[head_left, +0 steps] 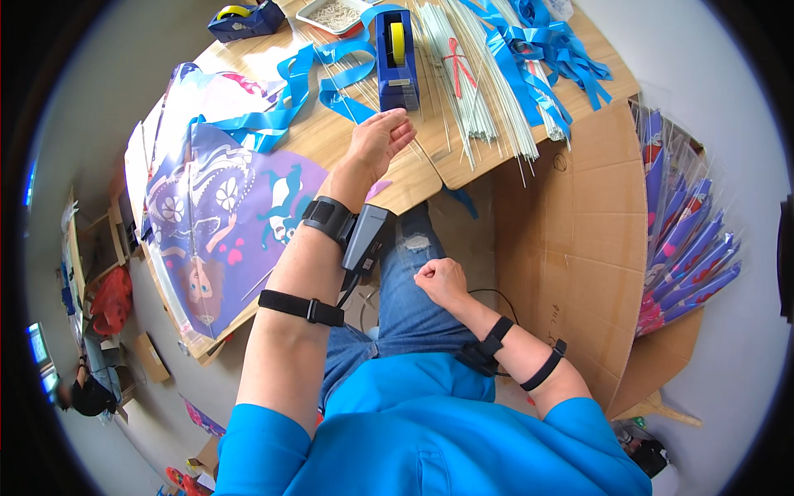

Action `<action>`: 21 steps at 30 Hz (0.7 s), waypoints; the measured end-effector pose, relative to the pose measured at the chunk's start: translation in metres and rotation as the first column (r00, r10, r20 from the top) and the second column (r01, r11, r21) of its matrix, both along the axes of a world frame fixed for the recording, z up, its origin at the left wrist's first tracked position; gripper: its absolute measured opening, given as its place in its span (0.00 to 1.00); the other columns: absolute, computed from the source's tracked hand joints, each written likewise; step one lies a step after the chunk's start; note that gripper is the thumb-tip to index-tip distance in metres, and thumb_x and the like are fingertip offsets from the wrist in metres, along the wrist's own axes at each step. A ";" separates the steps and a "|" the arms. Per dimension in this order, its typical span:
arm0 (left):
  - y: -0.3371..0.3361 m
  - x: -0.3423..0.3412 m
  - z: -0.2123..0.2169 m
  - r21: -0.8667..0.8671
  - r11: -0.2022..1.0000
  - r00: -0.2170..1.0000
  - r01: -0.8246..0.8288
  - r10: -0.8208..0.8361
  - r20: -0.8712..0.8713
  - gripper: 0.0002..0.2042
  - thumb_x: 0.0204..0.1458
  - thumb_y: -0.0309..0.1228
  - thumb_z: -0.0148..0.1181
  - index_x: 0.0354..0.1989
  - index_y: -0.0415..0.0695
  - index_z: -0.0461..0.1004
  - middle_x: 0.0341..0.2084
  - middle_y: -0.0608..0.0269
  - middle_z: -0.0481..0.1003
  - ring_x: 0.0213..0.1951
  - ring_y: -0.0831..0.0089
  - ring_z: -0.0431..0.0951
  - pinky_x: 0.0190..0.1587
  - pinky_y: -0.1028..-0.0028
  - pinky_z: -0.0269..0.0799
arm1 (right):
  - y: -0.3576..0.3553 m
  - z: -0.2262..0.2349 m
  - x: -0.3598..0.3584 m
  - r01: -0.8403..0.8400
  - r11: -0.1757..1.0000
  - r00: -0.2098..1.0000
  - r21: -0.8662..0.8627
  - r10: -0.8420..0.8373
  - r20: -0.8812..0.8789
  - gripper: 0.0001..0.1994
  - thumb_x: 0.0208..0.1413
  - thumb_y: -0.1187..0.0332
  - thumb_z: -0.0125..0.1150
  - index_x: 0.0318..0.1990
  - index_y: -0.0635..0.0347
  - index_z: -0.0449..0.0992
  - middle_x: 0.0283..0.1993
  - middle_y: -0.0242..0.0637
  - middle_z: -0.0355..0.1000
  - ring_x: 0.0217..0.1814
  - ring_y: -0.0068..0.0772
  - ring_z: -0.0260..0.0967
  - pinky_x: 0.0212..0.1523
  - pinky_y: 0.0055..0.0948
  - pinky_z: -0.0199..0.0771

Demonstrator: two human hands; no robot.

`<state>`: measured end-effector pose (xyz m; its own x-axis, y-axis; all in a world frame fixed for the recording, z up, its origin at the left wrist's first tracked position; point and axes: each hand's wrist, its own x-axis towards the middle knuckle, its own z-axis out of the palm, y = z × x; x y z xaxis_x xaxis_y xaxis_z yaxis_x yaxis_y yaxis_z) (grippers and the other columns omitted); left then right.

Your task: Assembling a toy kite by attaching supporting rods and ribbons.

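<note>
Wooden surface [412,175] beyond the jeans [399,289]: right hand [442,281] above them, fingers curled in; left hand [382,139] just at the front of the blue tape dispenser [384,62], its grip impossible to tell. Pulling straight, then angling sharply down at the dispenser's edge, should tear cleanest.

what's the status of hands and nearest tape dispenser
Left hand at near end of tape dispenser, contact unclear. Right hand over jeans. Blue ribbon lies beside dispenser.
</note>
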<state>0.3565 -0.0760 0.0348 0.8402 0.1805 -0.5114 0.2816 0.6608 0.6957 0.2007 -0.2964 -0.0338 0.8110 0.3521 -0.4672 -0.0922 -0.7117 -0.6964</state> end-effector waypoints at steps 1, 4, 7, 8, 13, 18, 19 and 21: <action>0.001 -0.002 0.000 -0.039 0.999 1.000 -0.021 0.021 0.003 0.07 0.57 0.26 0.56 0.40 0.37 0.70 0.33 0.62 0.73 0.37 0.73 0.77 0.46 0.73 0.79 | -0.001 0.005 0.000 -0.016 0.998 0.999 0.057 0.018 -0.028 0.11 0.40 0.62 0.69 0.23 0.60 0.79 0.24 0.40 0.76 0.28 0.42 0.75 0.32 0.36 0.74; 0.005 -0.003 0.003 -0.089 0.994 0.998 -0.068 0.069 0.005 0.08 0.57 0.26 0.56 0.41 0.35 0.70 0.33 0.60 0.73 0.36 0.71 0.77 0.47 0.72 0.79 | -0.012 0.025 -0.004 -0.010 0.996 0.988 0.094 0.025 -0.154 0.11 0.40 0.61 0.68 0.23 0.60 0.79 0.23 0.40 0.76 0.27 0.43 0.75 0.32 0.36 0.74; 0.005 -0.004 0.005 -0.065 0.992 0.994 -0.106 0.105 -0.018 0.09 0.57 0.26 0.55 0.42 0.33 0.70 0.33 0.59 0.74 0.36 0.70 0.78 0.48 0.71 0.79 | -0.007 0.015 -0.005 0.034 0.986 0.993 0.160 -0.051 0.102 0.12 0.40 0.61 0.68 0.23 0.61 0.79 0.22 0.39 0.75 0.26 0.43 0.74 0.31 0.36 0.74; 0.004 -0.004 0.004 -0.065 0.993 0.995 -0.102 0.102 -0.013 0.09 0.57 0.26 0.55 0.42 0.33 0.70 0.33 0.59 0.74 0.36 0.70 0.78 0.48 0.71 0.79 | -0.003 0.010 -0.006 0.037 0.986 0.993 0.161 -0.054 0.107 0.12 0.40 0.61 0.68 0.23 0.61 0.79 0.22 0.39 0.75 0.26 0.43 0.74 0.31 0.36 0.74; 0.001 -0.006 0.007 -0.085 0.990 0.994 -0.110 0.111 0.004 0.09 0.58 0.26 0.54 0.43 0.32 0.70 0.34 0.56 0.74 0.38 0.68 0.78 0.49 0.69 0.79 | 0.010 -0.004 0.001 -0.051 0.995 0.995 -0.083 0.058 0.080 0.14 0.42 0.59 0.66 0.25 0.63 0.79 0.24 0.44 0.76 0.27 0.42 0.74 0.32 0.35 0.74; 0.009 -0.011 0.007 -0.124 0.980 0.988 -0.154 0.154 -0.008 0.08 0.58 0.25 0.54 0.41 0.32 0.70 0.35 0.55 0.74 0.39 0.66 0.78 0.50 0.67 0.78 | -0.009 0.014 -0.003 0.049 0.987 0.985 0.151 -0.024 -0.169 0.12 0.43 0.62 0.65 0.27 0.64 0.80 0.24 0.42 0.76 0.26 0.32 0.74 0.31 0.29 0.73; 0.008 -0.011 0.007 -0.136 0.977 0.986 -0.167 0.165 -0.022 0.08 0.58 0.25 0.54 0.40 0.33 0.70 0.35 0.54 0.74 0.40 0.65 0.78 0.50 0.67 0.78 | -0.013 0.023 -0.005 0.099 0.972 0.966 0.214 -0.042 -0.255 0.11 0.43 0.64 0.65 0.27 0.64 0.80 0.24 0.40 0.76 0.26 0.28 0.73 0.30 0.27 0.72; 0.007 -0.013 0.008 -0.144 0.975 0.986 -0.169 0.167 -0.024 0.08 0.57 0.25 0.54 0.40 0.33 0.70 0.35 0.54 0.74 0.41 0.65 0.78 0.51 0.67 0.78 | -0.019 0.047 -0.008 0.110 0.966 0.946 0.232 -0.030 -0.322 0.09 0.44 0.66 0.66 0.28 0.64 0.80 0.24 0.35 0.76 0.28 0.21 0.71 0.31 0.23 0.70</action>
<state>0.3432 -0.0688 0.0427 0.7976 0.2420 -0.5525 0.1656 0.7929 0.5864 0.1923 -0.3158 0.0129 0.6638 0.4349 -0.6085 -0.3777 -0.5074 -0.7746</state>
